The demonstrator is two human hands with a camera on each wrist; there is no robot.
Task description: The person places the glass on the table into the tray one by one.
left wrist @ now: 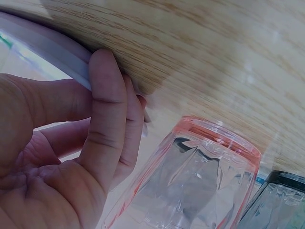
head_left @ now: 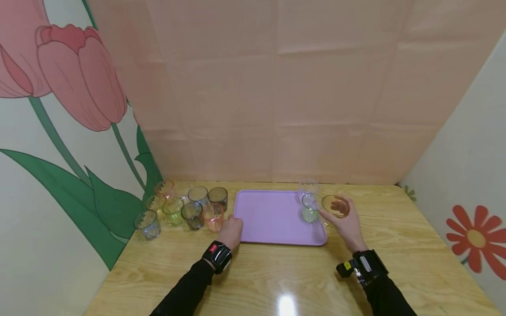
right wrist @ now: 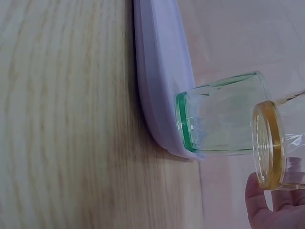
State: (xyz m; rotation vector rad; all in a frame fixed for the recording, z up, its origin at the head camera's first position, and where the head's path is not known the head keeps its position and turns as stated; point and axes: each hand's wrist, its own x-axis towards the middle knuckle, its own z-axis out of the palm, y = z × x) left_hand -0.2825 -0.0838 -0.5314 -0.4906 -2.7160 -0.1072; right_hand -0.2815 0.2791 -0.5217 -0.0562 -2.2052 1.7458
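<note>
A person in black sleeves works at a pale wood-grain table [head_left: 245, 281]; the left hand [head_left: 230, 231] is at the left edge of a flat lilac rectangular tray [head_left: 269, 215], its thumb and fingers pinching the rim, the fingers close together; just left of that hand stands a clear tumbler tinted orange-pink [head_left: 213, 219], the nearest of a cluster of tinted glasses on the table's left side, with a smoky dark glass tumbler [head_left: 192, 216] beside it.

The right hand [head_left: 349, 221] grips an amber-tinted glass tumbler [right wrist: 269, 145], fingers and thumb curled round it; the amber one is raised off the table by the tray's right edge, its base about level with the rim of a green-tinted clear tumbler [head_left: 310, 213], which stands upright on the tray's right side; whether those two touch, I cannot tell; a faintly pink clear glass [head_left: 308, 186] stands just beyond, toward the tray's far right corner.
</note>
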